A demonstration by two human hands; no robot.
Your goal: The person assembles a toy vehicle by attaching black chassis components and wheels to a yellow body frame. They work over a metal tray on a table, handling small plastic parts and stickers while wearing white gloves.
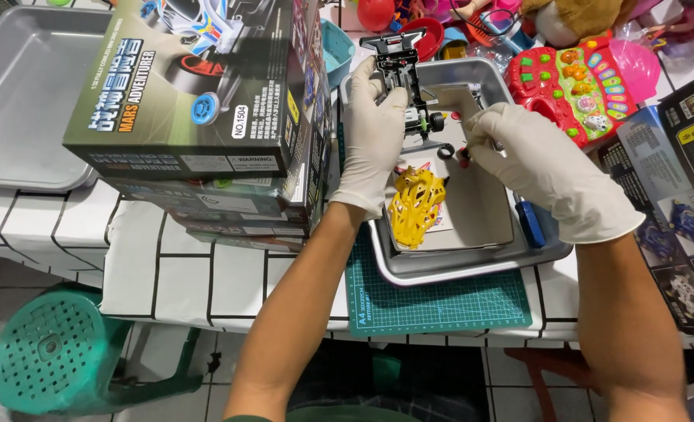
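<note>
This looks like a hobby bench in a home or small toy shop, used for building model cars. The table (42,227) is covered with a white cloth with black grid lines, and a green cutting mat (441,301) lies at its edge under a metal tray (441,270). Kit boxes (206,117) with car pictures are stacked at the left beside a second tray (19,94). Plastic toys crowd the back: a red toy keyboard (581,82), a plush (574,17). A green plastic stool (50,352) stands on the tiled floor (183,402).
</note>
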